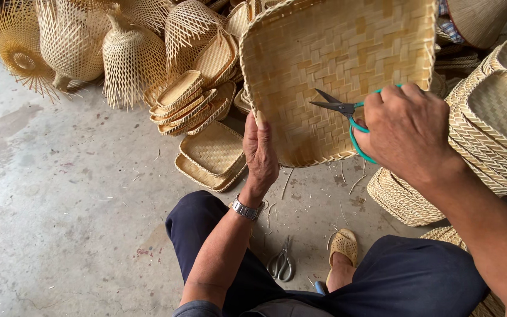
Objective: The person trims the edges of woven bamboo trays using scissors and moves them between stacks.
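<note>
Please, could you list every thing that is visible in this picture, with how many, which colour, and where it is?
woven tray: one, pale straw, held up tilted at top centre.
green-handled scissors: one, dark blades open, in front of the tray.
grey scissors: one, metal, on the floor between the legs.
small flat trays: several, tan, piled left of the held tray.
stacked trays: several, pale, at the right edge.
open-weave lampshades: several, straw, top left.
sandal: one, yellowish, on the foot.
wristwatch: one, silver, left wrist.
concrete floor: grey, with bamboo scraps.
left hand: grips the tray's lower left rim.
right hand: holds the green-handled scissors.
</note>
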